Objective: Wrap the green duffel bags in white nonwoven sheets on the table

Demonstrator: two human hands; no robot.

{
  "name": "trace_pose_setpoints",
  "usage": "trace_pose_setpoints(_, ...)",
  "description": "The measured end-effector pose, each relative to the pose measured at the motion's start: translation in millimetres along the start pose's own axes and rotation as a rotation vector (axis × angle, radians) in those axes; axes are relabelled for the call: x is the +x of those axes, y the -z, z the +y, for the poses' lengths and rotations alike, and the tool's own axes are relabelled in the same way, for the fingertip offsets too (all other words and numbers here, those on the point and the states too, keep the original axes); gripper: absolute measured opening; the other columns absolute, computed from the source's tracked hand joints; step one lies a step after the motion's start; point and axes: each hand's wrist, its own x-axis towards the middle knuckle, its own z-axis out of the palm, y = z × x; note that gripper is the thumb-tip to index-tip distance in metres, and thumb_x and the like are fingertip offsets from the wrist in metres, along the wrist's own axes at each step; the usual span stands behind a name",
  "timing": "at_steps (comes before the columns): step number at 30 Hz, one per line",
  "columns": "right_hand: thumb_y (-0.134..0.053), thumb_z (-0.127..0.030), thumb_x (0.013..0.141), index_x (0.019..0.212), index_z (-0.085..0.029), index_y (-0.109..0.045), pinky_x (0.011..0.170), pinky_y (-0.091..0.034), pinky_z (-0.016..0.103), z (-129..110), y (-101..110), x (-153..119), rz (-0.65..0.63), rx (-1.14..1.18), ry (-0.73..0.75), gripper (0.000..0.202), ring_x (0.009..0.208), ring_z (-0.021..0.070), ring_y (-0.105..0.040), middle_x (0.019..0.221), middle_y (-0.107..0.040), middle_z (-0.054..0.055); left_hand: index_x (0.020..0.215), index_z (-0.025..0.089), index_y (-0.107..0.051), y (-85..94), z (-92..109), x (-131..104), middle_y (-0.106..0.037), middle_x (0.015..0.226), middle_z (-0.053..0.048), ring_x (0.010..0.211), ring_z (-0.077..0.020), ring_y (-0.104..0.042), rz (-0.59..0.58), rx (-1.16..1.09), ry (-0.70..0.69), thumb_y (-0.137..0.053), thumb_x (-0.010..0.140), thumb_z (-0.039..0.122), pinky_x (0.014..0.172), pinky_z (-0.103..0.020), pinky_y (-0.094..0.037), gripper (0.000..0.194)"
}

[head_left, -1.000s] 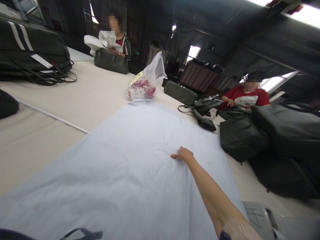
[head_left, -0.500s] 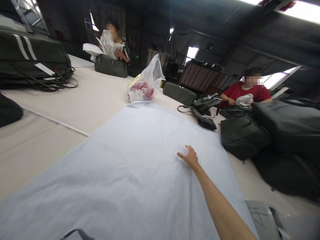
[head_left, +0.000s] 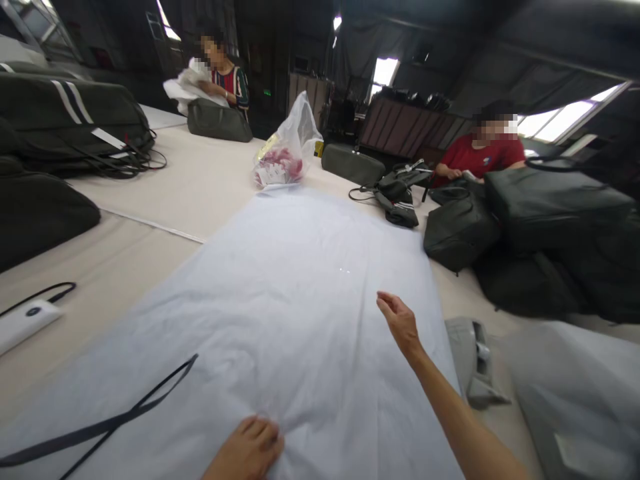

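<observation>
A large, thin whitish sheet (head_left: 290,300), perhaps plastic, is spread over the table, wrinkled towards its near end. My left hand (head_left: 247,447) rests on it at the bottom of the view. Its fingers are curled and pressed into the sheet, with creases running out from the fingertips. Above the right part of the sheet is my right hand (head_left: 400,323), fingers stretched forward and close to one another, nothing visible in them. A dark strap or cord (head_left: 125,417) lies across the sheet's near left.
Dark green bags (head_left: 550,220) are piled on the right, with more bags (head_left: 95,120) at left. A clear bag with red contents (head_left: 280,163) stands at the far end. A white device (head_left: 27,323) and a grey object (head_left: 470,360) flank the sheet. Two people work across the table.
My left hand has come into view on the sheet. My right hand has drawn its spread fingers closer together. The view has shifted, showing more of the strap and the white device.
</observation>
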Motion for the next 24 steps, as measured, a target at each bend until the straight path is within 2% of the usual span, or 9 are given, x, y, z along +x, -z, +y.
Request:
trace_pose_setpoints(3, -0.063, -0.054, 0.081, 0.091, -0.021, -0.073, 0.087, -0.052, 0.035, -6.2, 31.4, -121.4, -0.141, -0.02, 0.018, 0.036, 0.09, 0.0245, -0.067, 0.094, -0.073, 0.007, 0.129, 0.027, -0.054, 4.9, 3.2, -6.5, -0.058, 0.128, -0.007, 0.12, -0.025, -0.05, 0.059, 0.045, -0.063, -0.063, 0.082, 0.018, 0.107, -0.043, -0.036, 0.05)
trace_pose_setpoints(5, -0.063, -0.05, 0.083, 0.086, -0.024, -0.074, 0.081, -0.053, 0.033, -11.1, 37.9, -195.8, -0.227, -0.063, 0.027, 0.028, 0.086, 0.024, -0.067, 0.089, -0.074, 0.006, 0.124, 0.027, -0.056, 13.0, 4.0, -10.8, -0.059, 0.126, -0.005, 0.118, -0.0238, -0.051, 0.071, 0.07, -0.12, -0.063, 0.082, 0.017, 0.104, -0.04, -0.038, 0.044)
trace_pose_setpoints(7, -0.062, -0.044, 0.086, 0.087, -0.026, -0.074, 0.078, -0.054, 0.033, -16.1, 32.1, -256.8, -0.292, -0.085, 0.049, 0.022, 0.084, 0.0228, -0.068, 0.088, -0.074, 0.005, 0.12, 0.026, -0.057, 19.9, 3.6, -13.8, -0.06, 0.124, -0.006, 0.115, -0.0238, -0.053, 0.091, 0.112, -0.172, -0.062, 0.082, 0.018, 0.1, -0.039, -0.04, 0.039)
trace_pose_setpoints(10, -0.059, -0.036, 0.088, 0.091, -0.027, -0.073, 0.078, -0.054, 0.032, -24.8, 7.4, -320.2, -0.329, -0.097, 0.113, 0.017, 0.082, 0.0207, -0.068, 0.088, -0.073, 0.004, 0.127, 0.025, -0.052, 21.4, 1.3, -16.1, -0.06, 0.124, -0.008, 0.114, -0.0242, -0.054, 0.128, 0.161, -0.228, -0.061, 0.084, 0.019, 0.099, -0.038, -0.04, 0.044)
trace_pose_setpoints(13, -0.058, -0.03, 0.089, 0.096, -0.026, -0.072, 0.081, -0.053, 0.032, -35.1, -24.3, -355.6, -0.361, -0.114, 0.194, 0.016, 0.085, 0.0197, -0.067, 0.091, -0.072, 0.004, 0.136, 0.022, -0.043, 14.9, -1.5, -18.5, -0.057, 0.129, -0.011, 0.117, -0.0259, -0.053, 0.154, 0.178, -0.261, -0.061, 0.084, 0.021, 0.102, -0.041, -0.038, 0.055)
trace_pose_setpoints(17, -0.057, -0.021, 0.088, 0.098, -0.023, -0.07, 0.086, -0.051, 0.032, -45.8, -60.0, -374.9, -0.384, -0.197, 0.238, 0.017, 0.09, 0.0195, -0.066, 0.094, -0.071, 0.005, 0.136, 0.018, -0.042, 8.2, -0.3, -33.2, -0.051, 0.139, -0.016, 0.128, -0.0311, -0.046, 0.192, 0.196, -0.301, -0.067, 0.081, 0.019, 0.109, -0.05, -0.03, 0.06)
trace_pose_setpoints(19, -0.059, -0.017, 0.084, 0.102, -0.023, -0.07, 0.09, -0.05, 0.033, -49.2, -71.7, -378.8, -0.408, -0.271, 0.213, 0.021, 0.096, 0.0203, -0.064, 0.099, -0.07, 0.005, 0.135, 0.018, -0.042, 6.1, 2.8, -50.7, -0.044, 0.145, -0.016, 0.135, -0.0311, -0.039, 0.224, 0.199, -0.336, -0.067, 0.082, 0.019, 0.112, -0.051, -0.025, 0.059)
trace_pose_setpoints(21, -0.062, -0.015, 0.081, 0.107, -0.022, -0.068, 0.095, -0.048, 0.034, -52.3, -79.5, -382.1, -0.437, -0.361, 0.187, 0.028, 0.103, 0.0219, -0.061, 0.105, -0.069, 0.006, 0.131, 0.019, -0.045, 1.0, 6.1, -74.5, -0.045, 0.146, -0.014, 0.135, -0.0276, -0.039, 0.249, 0.197, -0.383, -0.065, 0.086, 0.024, 0.113, -0.046, -0.025, 0.049)
trace_pose_setpoints(24, -0.068, -0.016, 0.077, 0.113, -0.023, -0.066, 0.098, -0.044, 0.037, -57.8, -86.7, -388.5, -0.464, -0.492, 0.187, 0.037, 0.11, 0.0245, -0.057, 0.113, -0.067, 0.006, 0.126, 0.021, -0.048, -16.2, 8.1, -111.5, -0.051, 0.139, -0.011, 0.131, -0.0266, -0.042, 0.259, 0.188, -0.472, -0.069, 0.083, 0.042, 0.112, -0.043, -0.026, 0.052)
